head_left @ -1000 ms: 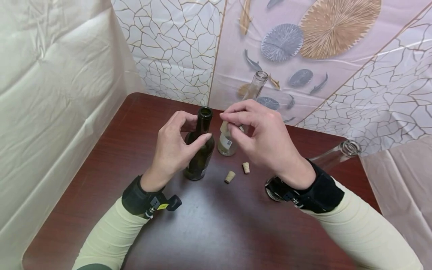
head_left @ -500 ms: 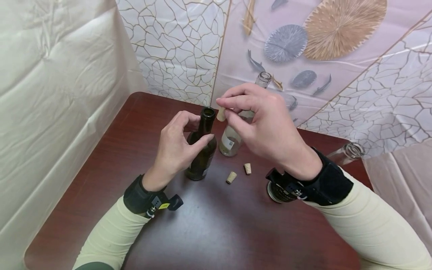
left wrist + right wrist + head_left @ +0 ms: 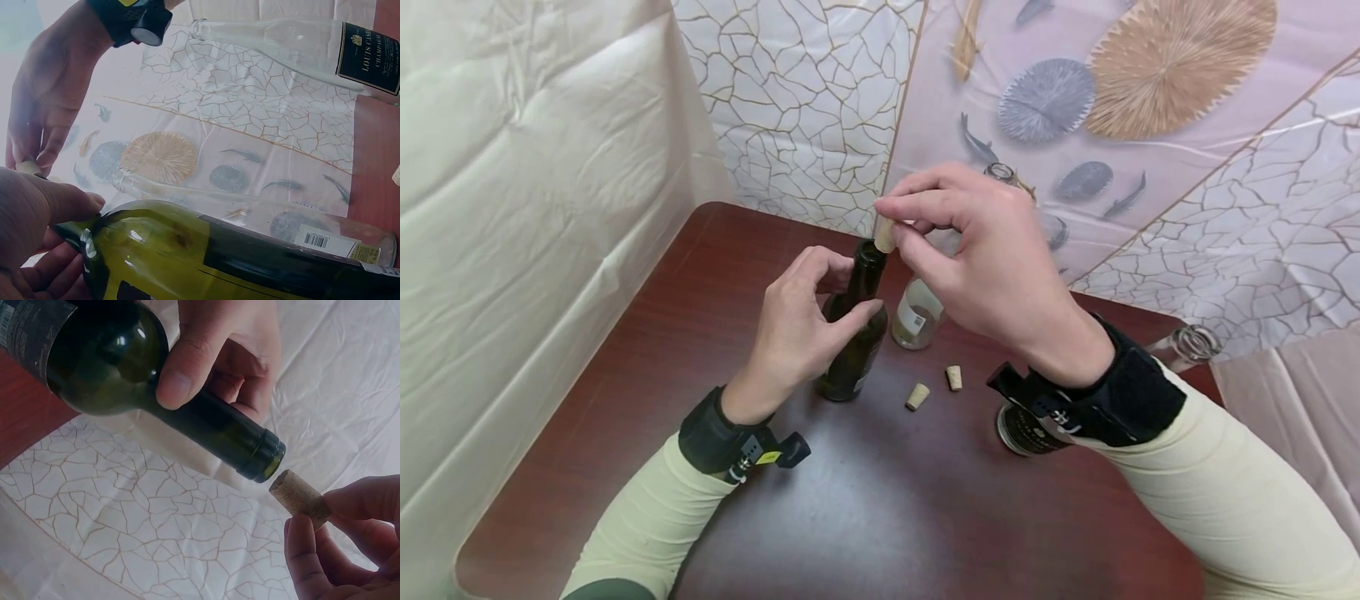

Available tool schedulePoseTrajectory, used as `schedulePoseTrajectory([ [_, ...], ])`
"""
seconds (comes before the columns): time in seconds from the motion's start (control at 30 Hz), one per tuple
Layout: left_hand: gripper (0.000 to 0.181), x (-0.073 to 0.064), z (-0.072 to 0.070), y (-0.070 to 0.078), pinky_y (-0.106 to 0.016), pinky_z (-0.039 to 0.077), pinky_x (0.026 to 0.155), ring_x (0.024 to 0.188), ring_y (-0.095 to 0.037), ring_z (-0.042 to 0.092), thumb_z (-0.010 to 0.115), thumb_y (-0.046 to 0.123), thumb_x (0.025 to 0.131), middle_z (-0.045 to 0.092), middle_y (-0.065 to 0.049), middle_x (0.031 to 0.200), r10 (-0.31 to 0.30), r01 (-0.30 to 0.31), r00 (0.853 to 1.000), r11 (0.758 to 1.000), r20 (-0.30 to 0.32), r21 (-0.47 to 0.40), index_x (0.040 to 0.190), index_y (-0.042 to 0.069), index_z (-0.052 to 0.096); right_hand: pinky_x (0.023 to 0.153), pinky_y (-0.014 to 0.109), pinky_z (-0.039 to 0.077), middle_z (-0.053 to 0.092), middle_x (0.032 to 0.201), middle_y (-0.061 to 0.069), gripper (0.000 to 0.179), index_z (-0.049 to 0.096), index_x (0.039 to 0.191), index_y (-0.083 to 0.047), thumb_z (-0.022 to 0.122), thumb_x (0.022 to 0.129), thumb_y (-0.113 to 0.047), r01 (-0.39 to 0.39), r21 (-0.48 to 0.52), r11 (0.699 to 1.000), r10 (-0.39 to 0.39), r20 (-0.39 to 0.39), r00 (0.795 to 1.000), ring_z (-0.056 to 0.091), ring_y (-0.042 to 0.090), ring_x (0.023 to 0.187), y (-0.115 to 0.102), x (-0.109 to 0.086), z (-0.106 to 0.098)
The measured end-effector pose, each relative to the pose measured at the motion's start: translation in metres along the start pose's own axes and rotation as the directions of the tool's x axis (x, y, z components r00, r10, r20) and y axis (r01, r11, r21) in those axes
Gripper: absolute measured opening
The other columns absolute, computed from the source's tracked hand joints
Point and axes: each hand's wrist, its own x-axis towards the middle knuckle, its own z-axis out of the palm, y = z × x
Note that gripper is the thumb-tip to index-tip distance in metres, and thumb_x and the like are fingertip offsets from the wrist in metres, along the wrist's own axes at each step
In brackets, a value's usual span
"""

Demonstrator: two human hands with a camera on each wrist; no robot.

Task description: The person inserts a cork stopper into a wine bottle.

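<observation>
My left hand (image 3: 801, 321) curls round the neck of a dark green wine bottle (image 3: 853, 358) standing upright on the table. In the right wrist view its thumb lies on the bottle's shoulder, with the fingers behind the neck. My right hand (image 3: 981, 258) pinches a tapered cork (image 3: 301, 499) between thumb and fingertips, its end just beside the bottle's mouth and slightly apart from it. Two more corks, one (image 3: 917, 397) and another (image 3: 953, 378), lie on the table right of the green bottle.
A clear bottle (image 3: 917, 317) with a white label stands behind my right hand, partly hidden. Farther right, a clear champagne bottle (image 3: 281, 44) with a black label stands partly behind my right wrist. Patterned cloth (image 3: 797, 108) hangs along the table's (image 3: 820, 517) back edge.
My right hand has risen and moved slightly left with the cork, bringing it close to the green bottle's mouth. The left hand keeps its hold on the neck.
</observation>
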Motion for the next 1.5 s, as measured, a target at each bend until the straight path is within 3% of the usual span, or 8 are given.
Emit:
schedulePoseTrajectory([
  [0.13,0.036,0.000,0.001,0.000,-0.029,0.058,0.073,0.085,-0.009,0.064,0.082,0.023,0.076,0.064,-0.002,0.097,0.001,-0.002,1.000,1.000,0.001,0.005,0.102,0.008,0.063,0.079,0.031,0.048,0.072,0.100,0.001,0.019,0.078,0.103,-0.007,0.067,0.087,-0.006,0.008,0.006,1.000,-0.008,-0.001,1.000,0.062,0.009,0.097,0.000,0.001,0.004],
  [0.47,0.037,0.000,0.002,0.000,-0.027,0.058,0.072,0.084,-0.009,0.063,0.082,0.023,0.076,0.063,-0.003,0.097,0.010,-0.010,1.000,1.000,0.007,0.019,0.102,0.007,0.062,0.068,0.027,0.045,0.072,0.098,0.001,0.018,0.078,0.101,-0.005,0.067,0.087,-0.004,0.045,0.016,0.999,-0.045,0.008,0.999,0.061,0.008,0.087,0.002,-0.002,0.012],
  [0.77,0.038,-0.001,0.001,-0.001,-0.030,0.058,0.069,0.085,-0.011,0.061,0.081,0.027,0.078,0.063,-0.004,0.098,0.019,-0.019,1.000,0.999,0.009,0.045,0.103,0.007,0.061,0.063,0.027,0.046,0.071,0.101,0.004,0.019,0.077,0.104,-0.005,0.066,0.089,-0.006,0.088,-0.050,0.995,-0.088,0.015,0.996,0.059,0.009,0.080,0.002,-0.005,0.019],
  [1.2,0.038,-0.001,0.002,-0.002,-0.028,0.058,0.070,0.085,-0.010,0.061,0.081,0.027,0.077,0.063,-0.004,0.097,0.043,-0.043,0.999,0.998,-0.001,0.043,0.103,0.008,0.061,0.061,0.024,0.046,0.070,0.097,0.009,0.019,0.077,0.104,-0.004,0.067,0.089,-0.004,0.179,-0.054,0.982,-0.182,-0.069,0.981,0.062,0.012,0.078,0.007,-0.010,0.024],
  [1.5,0.038,-0.001,-0.001,-0.002,-0.030,0.058,0.069,0.085,-0.011,0.062,0.081,0.027,0.077,0.063,-0.005,0.097,0.040,-0.040,0.999,0.997,-0.008,0.060,0.103,0.007,0.061,0.059,0.023,0.044,0.069,0.098,0.010,0.018,0.077,0.104,-0.003,0.066,0.089,-0.004,0.198,-0.031,0.980,-0.200,-0.065,0.978,0.059,0.011,0.075,0.009,-0.009,0.026],
])
